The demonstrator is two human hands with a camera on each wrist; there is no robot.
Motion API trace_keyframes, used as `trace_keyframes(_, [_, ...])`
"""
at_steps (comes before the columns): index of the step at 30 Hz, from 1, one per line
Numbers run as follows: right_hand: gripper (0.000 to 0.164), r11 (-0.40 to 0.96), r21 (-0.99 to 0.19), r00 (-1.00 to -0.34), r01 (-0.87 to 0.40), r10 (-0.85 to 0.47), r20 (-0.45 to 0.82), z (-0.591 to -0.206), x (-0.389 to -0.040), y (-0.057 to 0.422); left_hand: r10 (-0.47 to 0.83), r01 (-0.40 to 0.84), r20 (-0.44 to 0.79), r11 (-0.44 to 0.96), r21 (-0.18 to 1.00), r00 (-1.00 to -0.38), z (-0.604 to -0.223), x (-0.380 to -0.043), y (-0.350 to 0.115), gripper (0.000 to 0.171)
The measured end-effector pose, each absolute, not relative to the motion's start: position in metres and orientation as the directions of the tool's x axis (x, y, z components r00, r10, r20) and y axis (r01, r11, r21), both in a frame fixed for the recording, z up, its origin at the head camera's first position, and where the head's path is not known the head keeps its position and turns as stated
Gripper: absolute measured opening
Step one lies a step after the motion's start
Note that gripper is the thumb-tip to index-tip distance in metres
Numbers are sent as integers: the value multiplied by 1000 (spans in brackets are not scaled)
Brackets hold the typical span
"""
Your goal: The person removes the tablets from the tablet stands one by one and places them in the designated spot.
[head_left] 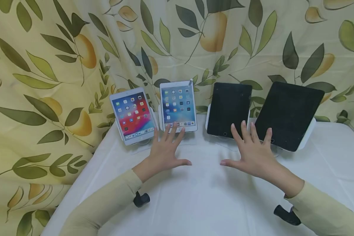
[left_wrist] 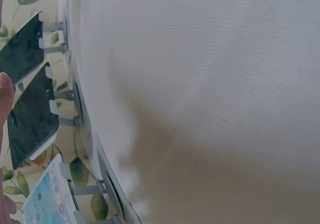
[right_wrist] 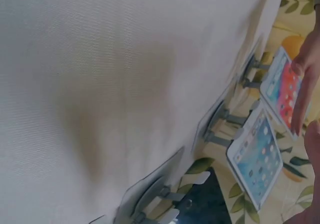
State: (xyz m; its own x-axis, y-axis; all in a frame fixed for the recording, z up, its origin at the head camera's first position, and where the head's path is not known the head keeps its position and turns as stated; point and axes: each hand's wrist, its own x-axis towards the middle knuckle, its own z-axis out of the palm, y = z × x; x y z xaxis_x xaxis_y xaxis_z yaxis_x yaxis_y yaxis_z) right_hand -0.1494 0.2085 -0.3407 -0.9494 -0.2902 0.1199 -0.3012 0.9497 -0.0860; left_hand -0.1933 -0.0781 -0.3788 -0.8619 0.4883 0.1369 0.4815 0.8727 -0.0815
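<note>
A: How do the hands stand?

B: The left hand (head_left: 165, 154) is spread wide, fingers straight and thumb pointing right, gripping nothing. The right hand (head_left: 256, 157) is spread wide too, thumb pointing left, also with nothing in its grasp

A: What lies beyond the fingers?

B: Four tablets in a row, propped on stands. Leftmost is a white iPad with a red-and-blue home screen (head_left: 133, 114), its top leaning left. Next to it stands a white iPad with a blue home screen (head_left: 178, 105), nearly straight

A: And on the right side?

B: A smaller dark-screened tablet (head_left: 230, 106), then a larger dark-screened tablet (head_left: 292, 113) whose top leans right

A: Is any screen being touched?

B: I can't tell. From the head view, the left fingertips overlap the lower edge of the blue-screened iPad, and the right fingertips overlap the neighbouring lower parts of both dark tablets

A: What holds the tablets up?

B: In the right wrist view, a grey stand (right_wrist: 215, 121) with two short arms supports the blue-screened iPad from below

A: The surroundings?

B: A white tablecloth (head_left: 200, 206) underneath, a leaf-and-fruit curtain (head_left: 106, 49) behind, and a beige sleeve (head_left: 103, 201) on the left arm with a small black device (head_left: 141, 199) beneath its cuff
</note>
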Motion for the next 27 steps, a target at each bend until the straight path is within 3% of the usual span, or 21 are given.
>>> trace_keyframes(14, [114, 934, -78, -929, -348, -332, 166, -338, -156, 194, 470, 453, 218, 883, -124, -856, -381, -189, -96, 112])
trace_keyframes(27, [112, 916, -64, -905, -396, -377, 195, -345, -161, 174, 417, 419, 264, 906, -49, -870, -380, -185, -119, 110])
